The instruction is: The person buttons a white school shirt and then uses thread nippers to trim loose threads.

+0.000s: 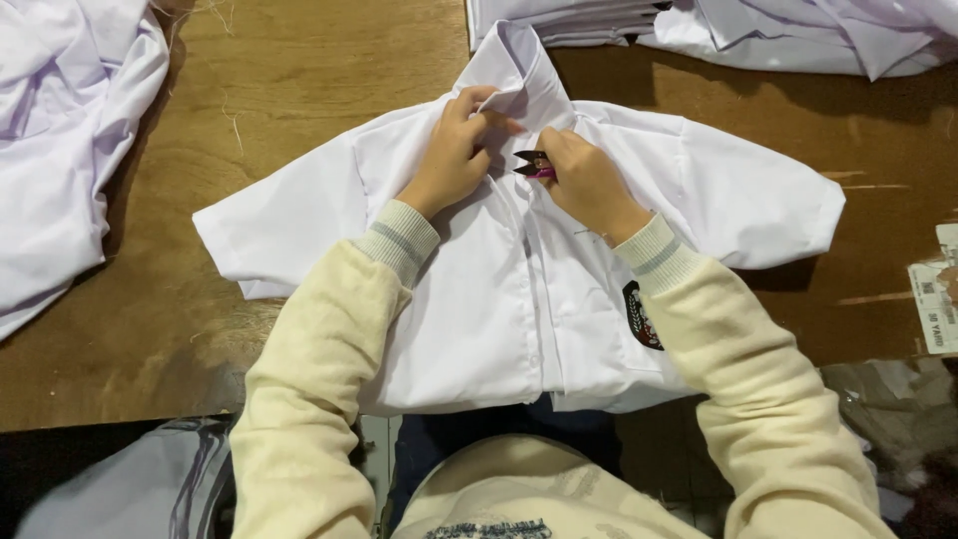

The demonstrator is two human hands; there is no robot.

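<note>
A white short-sleeved shirt [499, 289] lies face up on the wooden table [299, 80], its collar pointing away from me. A dark round badge [642, 317] is sewn on its chest pocket. My left hand [454, 150] pinches the fabric just below the collar. My right hand [587, 180] grips small thread snips [532, 164] with black blades and a pink handle, the blades pointing left at the placket near the top button. Both arms wear cream knit sleeves.
A heap of white garments [60, 150] covers the table's left side. Folded white shirts [569, 20] and more loose ones [818, 35] lie along the far edge. A paper label [938, 299] sits at the right edge. Loose threads [235, 120] lie on the wood.
</note>
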